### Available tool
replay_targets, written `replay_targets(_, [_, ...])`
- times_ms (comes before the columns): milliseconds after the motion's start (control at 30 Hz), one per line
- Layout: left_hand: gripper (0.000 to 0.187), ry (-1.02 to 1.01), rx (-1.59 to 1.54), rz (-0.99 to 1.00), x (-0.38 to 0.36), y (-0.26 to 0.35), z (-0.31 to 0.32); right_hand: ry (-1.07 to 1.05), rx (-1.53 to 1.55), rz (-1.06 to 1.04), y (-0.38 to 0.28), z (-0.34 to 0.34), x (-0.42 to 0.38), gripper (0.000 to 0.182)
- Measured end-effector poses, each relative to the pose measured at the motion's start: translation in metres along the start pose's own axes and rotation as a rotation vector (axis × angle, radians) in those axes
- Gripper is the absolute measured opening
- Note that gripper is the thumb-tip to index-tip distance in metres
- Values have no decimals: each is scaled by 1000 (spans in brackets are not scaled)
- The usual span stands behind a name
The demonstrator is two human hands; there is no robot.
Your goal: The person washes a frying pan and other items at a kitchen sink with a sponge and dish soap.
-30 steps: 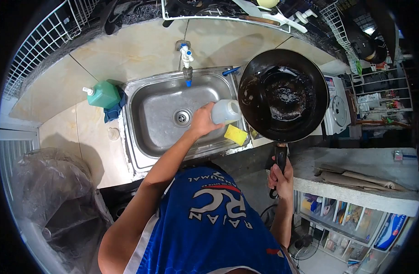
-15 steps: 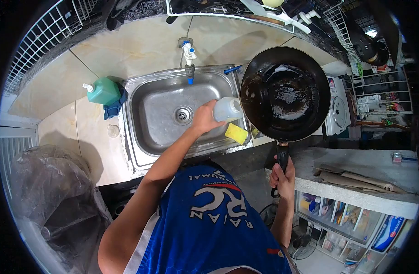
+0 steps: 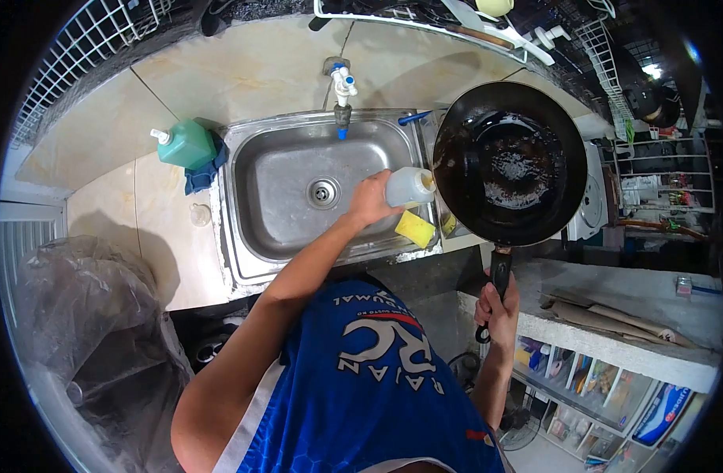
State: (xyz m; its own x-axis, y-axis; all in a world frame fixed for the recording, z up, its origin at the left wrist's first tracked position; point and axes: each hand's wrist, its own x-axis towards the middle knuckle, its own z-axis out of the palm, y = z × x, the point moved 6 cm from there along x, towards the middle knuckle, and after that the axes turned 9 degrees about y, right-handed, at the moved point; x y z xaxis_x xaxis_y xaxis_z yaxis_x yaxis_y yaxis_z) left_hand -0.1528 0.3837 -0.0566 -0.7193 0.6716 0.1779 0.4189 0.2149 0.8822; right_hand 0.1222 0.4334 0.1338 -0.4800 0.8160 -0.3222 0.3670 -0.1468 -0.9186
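Toward three o'clock from the drain (image 3: 324, 193), a bottle (image 3: 406, 188) is being held by the left hand (image 3: 372, 201), a pan (image 3: 510, 164) beyond by the right hand (image 3: 499, 307).

We see beige tiles (image 3: 243, 75) behind a steel sink (image 3: 279, 169) set in the counter (image 3: 168, 229). At far left hangs a white wire rack (image 3: 101, 47); at near right, a concrete shelf (image 3: 614, 315) stands above clear drawers (image 3: 586, 378). Bright light glints off the sink.

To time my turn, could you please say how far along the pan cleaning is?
No cleaning looks done: the pan in the right hand shows patchy residue. The left hand holds a bottle. Scrubbing and rinsing probably remain: the sponge lies unheld, the faucet isn't running.
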Motion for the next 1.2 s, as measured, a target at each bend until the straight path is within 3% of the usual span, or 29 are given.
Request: replay_targets(1200, [61,-40,46,-67,1,-6,25,43,-43,-44,-13,-14,-9,30])
